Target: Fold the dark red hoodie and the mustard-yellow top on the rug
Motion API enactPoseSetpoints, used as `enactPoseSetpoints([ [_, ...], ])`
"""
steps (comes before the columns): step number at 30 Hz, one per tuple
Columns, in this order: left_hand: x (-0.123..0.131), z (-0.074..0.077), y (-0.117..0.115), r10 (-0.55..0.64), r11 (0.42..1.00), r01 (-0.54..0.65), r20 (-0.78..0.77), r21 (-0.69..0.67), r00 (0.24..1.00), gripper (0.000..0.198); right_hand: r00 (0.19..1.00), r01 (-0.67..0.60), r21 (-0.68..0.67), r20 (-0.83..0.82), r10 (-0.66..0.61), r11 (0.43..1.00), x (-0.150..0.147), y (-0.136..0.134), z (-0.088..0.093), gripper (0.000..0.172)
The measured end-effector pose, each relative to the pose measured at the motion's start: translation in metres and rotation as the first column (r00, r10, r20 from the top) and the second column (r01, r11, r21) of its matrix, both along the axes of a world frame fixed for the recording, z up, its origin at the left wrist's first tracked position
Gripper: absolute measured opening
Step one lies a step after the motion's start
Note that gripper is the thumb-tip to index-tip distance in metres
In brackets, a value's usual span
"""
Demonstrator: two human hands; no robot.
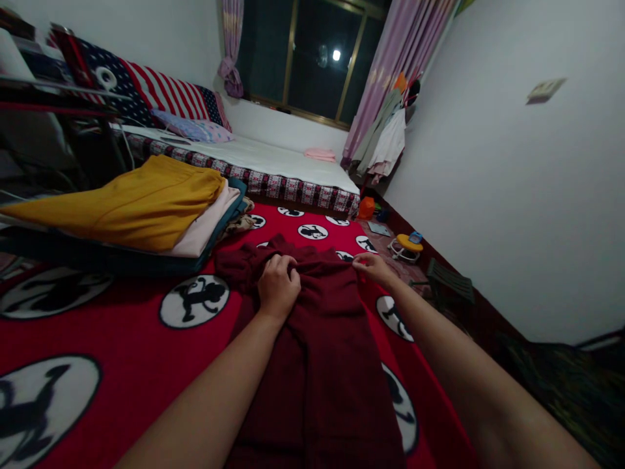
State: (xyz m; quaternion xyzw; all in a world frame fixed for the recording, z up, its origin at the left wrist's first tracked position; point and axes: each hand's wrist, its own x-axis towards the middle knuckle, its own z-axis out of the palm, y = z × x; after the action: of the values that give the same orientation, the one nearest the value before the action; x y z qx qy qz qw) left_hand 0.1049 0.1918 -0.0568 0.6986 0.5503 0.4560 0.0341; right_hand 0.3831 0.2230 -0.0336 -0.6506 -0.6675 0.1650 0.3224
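A pair of maroon trousers lies spread lengthwise in front of me, its gathered waist at the far end and its legs running toward me. My left hand is closed with bent fingers on the bunched cloth just below the waist. At the waist's right corner, my right hand pinches the edge between thumb and fingers. Beneath the trousers is a red blanket with black figures in white circles. The fabric between my hands is wrinkled.
To the left is a stack of folded clothes, with mustard-yellow trousers on top. Behind stand a second bed and a cluttered desk. A yellow-topped stool and a dark folding stool stand along the right wall.
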Motion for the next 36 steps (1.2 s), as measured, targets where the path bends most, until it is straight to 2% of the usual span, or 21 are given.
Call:
enactPoseSetpoints([
  [5,-0.003,0.003,-0.004,0.020,1.000,-0.019,-0.009,0.011,1.000,0.022,0.980,0.156,0.197,0.092,-0.177,0.968,-0.027,-0.007,-0.001,0.011],
  [7,-0.003,0.002,-0.005,0.006,1.000,-0.006,-0.037,-0.011,0.999,0.027,0.960,0.171,0.287,0.166,-0.225,0.943,-0.042,-0.018,-0.001,0.014],
  [9,-0.002,0.002,-0.005,0.005,0.998,-0.009,-0.071,-0.061,0.997,0.029,0.937,0.141,0.322,0.262,-0.231,0.936,-0.053,-0.030,-0.003,0.019],
  [11,-0.002,0.001,-0.004,0.031,0.992,-0.043,-0.107,-0.120,0.994,0.030,0.920,0.077,0.276,0.351,-0.175,0.958,-0.059,-0.036,-0.006,0.021],
  [14,0.000,-0.001,-0.002,0.070,0.981,-0.095,-0.143,-0.172,0.987,0.034,0.900,-0.015,0.147,0.432,-0.051,0.989,-0.061,-0.030,-0.017,0.018],
  [17,-0.001,-0.004,0.001,0.060,0.979,-0.084,-0.130,-0.187,0.990,0.036,0.883,0.026,0.113,0.463,-0.076,0.993,-0.061,-0.015,-0.027,0.017],
  [20,-0.004,-0.007,0.005,0.034,0.984,-0.051,-0.102,-0.171,0.994,0.038,0.855,0.083,0.089,0.505,-0.117,0.993,-0.064,-0.004,-0.030,0.019],
  [24,-0.008,-0.007,0.005,0.005,0.997,-0.014,-0.116,-0.076,0.993,0.036,0.843,0.070,-0.003,0.535,-0.058,0.998,-0.070,-0.014,-0.026,0.024],
  [28,-0.007,0.000,-0.008,-0.063,0.997,0.067,-0.146,0.024,0.987,0.039,0.868,-0.095,-0.076,0.483,0.120,0.993,-0.071,-0.058,-0.028,0.043],
  [31,-0.008,0.006,-0.026,-0.213,0.973,0.227,-0.206,0.049,0.955,0.037,0.918,-0.234,-0.082,0.308,0.248,0.969,-0.066,-0.108,-0.025,0.041],
  [33,-0.013,0.009,-0.040,-0.375,0.918,0.396,-0.247,0.037,0.893,0.032,0.948,-0.280,-0.002,0.158,0.277,0.960,-0.060,-0.148,-0.017,0.034],
  [34,-0.017,0.011,-0.048,-0.469,0.872,0.489,-0.258,0.016,0.844,0.032,0.953,-0.292,0.048,0.095,0.287,0.955,-0.057,-0.169,-0.012,0.030],
  [36,-0.030,0.015,-0.067,-0.656,0.742,0.668,-0.266,-0.057,0.706,0.037,0.941,-0.339,0.101,0.024,0.338,0.935,-0.053,-0.212,0.000,0.028],
])
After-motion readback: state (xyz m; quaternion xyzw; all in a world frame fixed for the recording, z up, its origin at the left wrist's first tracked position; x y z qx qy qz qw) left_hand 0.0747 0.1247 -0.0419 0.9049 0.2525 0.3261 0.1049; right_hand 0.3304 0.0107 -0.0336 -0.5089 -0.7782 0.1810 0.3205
